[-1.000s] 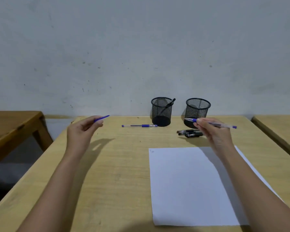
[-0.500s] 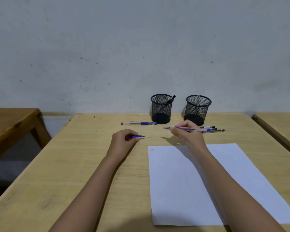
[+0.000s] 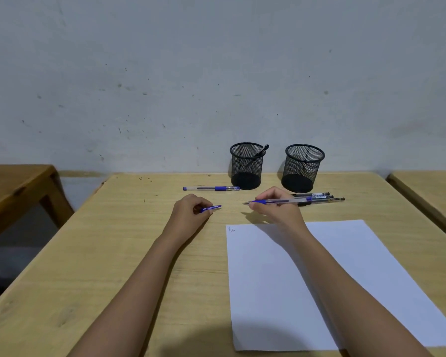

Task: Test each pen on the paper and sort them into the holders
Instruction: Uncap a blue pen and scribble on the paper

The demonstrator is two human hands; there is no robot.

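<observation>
My right hand point(image 3: 277, 208) grips an uncapped blue pen point(image 3: 278, 201), held level with its tip pointing left, just above the top edge of the white paper point(image 3: 345, 279). My left hand point(image 3: 189, 212) rests on the table, shut on the pen's blue cap point(image 3: 211, 208). A small scribble marks the paper's top left corner. Two black mesh holders stand at the back: the left holder point(image 3: 246, 167) has a black pen in it, the right holder point(image 3: 303, 167) looks empty. A capped blue pen point(image 3: 211, 188) lies left of the holders. Several dark pens point(image 3: 319, 197) lie behind my right hand.
The work surface is a light wooden table point(image 3: 100, 253) against a grey wall. Another wooden table point(image 3: 13, 186) stands to the left across a gap, and a third table's edge point(image 3: 428, 186) shows at the right.
Both hands came down from the air toward the table. The left hand with the cap moved right and settled on the table; the right hand swung the pen leftward above the paper's top edge.
</observation>
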